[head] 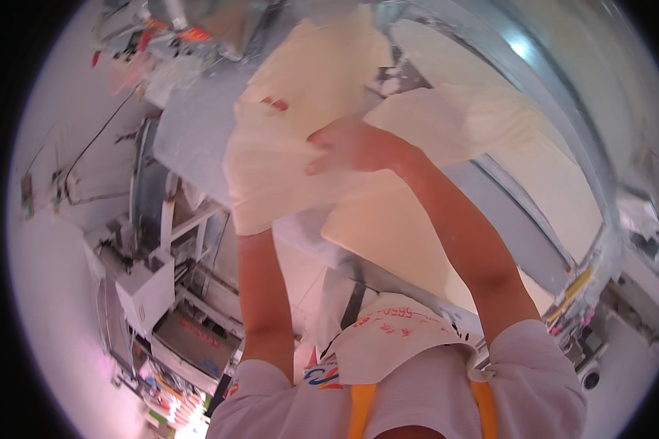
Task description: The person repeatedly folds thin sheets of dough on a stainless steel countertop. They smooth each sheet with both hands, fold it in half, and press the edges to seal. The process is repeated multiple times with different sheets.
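A thin, pale dough sheet [274, 181] is draped over my left forearm and covers most of my left hand [274, 103]. Only reddish fingertips show, at a fold in the sheet. My right hand [357, 145], somewhat blurred, has its thumb and fingers on the same sheet, to the right of the left hand. Beyond both hands, the dough stretches over the far side of the grey worktable [197, 126]. Another flat dough sheet [395, 230] lies under my right forearm, reaching the near table edge. Wrinkled dough [488, 120] spreads to the right of my right hand.
Clear plastic bags [173, 77] sit at the table's far left corner. At the right, a long pale sheet [565, 192] lies beside a metal wall or panel [587, 126]. White machinery [142, 285] stands lower left. I wear a white apron [389, 340] bearing red writing.
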A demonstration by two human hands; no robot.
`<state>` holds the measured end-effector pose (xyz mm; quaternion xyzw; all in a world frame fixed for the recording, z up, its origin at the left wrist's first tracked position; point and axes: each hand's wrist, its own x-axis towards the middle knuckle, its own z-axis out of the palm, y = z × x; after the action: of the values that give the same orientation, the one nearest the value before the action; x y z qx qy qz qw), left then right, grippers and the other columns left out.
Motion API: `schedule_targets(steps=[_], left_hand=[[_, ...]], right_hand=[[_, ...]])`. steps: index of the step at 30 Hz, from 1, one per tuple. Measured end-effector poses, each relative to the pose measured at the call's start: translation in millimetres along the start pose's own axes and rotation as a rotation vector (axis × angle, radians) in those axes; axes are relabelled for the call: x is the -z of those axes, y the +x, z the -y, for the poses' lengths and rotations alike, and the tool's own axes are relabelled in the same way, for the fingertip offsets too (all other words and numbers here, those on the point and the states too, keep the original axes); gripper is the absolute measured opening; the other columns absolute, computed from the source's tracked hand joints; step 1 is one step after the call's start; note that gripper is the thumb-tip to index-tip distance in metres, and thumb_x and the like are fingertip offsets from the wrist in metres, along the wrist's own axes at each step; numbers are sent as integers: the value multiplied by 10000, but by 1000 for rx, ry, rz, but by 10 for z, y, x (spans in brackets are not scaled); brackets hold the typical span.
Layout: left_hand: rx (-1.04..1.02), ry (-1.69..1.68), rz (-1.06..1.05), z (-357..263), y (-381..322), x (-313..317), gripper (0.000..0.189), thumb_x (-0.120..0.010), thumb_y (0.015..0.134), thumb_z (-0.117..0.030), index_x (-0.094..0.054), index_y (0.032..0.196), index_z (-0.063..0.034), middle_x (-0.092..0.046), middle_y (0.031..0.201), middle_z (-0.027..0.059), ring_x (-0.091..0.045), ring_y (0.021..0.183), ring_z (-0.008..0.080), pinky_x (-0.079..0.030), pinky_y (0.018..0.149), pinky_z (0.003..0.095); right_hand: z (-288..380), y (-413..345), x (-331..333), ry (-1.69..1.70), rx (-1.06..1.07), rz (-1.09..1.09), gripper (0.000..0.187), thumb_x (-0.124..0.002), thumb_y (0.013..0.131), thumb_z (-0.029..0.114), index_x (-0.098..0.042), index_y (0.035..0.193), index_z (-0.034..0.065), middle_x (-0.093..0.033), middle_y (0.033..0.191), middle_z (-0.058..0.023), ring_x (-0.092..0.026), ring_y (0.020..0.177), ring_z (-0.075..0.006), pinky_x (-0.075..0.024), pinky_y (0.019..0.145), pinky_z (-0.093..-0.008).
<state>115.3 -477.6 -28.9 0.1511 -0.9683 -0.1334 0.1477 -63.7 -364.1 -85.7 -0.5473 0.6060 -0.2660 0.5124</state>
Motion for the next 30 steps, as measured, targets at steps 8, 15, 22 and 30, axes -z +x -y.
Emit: schedule_targets(steps=[8, 15, 22, 30], left_hand=[[405, -707, -16, 261, -392, -580, 529, -772, 922, -142, -662, 1430, -42, -744, 1331, 95, -690, 1274, 260, -523, 1107, 350], [221, -176, 33, 320, -393, -595, 467, -632, 1005, -126, -646, 1465, -48, -730, 1379, 91, -672, 1302, 221, -499, 1140, 328], [464, -370, -122, 564, -669, -332, 433, -594, 1066, -216, -617, 1468, -57, -674, 1485, 86, -610, 1410, 221, -454, 1192, 336], [354, 778, 539, -269, -5, 569, 620, -533, 1114, -238, -387, 1683, -40, -442, 1745, 101, -346, 1639, 231, -218, 1378, 374]], right_hand=[[717, -1101, 827, 764, 304, -237, 290, -811, 979, 183, -772, 1179, -23, -771, 1032, -20, -719, 958, -118, -569, 845, -292], [16, -3126, 1629, 757, 622, -526, 522, -671, 1055, 210, -595, 1492, -65, -706, 1396, -171, -691, 1265, -263, -555, 1061, -423], [-1150, -5686, 1479, 827, 296, -1059, 585, -694, 1080, 358, -603, 1527, -9, -668, 1518, -146, -605, 1424, -294, -442, 1214, -445], [-2700, -7557, 241, -6, -1135, -1737, 512, -789, 1010, 466, -732, 1350, 87, -756, 1097, -37, -705, 1019, -127, -549, 882, -288]])
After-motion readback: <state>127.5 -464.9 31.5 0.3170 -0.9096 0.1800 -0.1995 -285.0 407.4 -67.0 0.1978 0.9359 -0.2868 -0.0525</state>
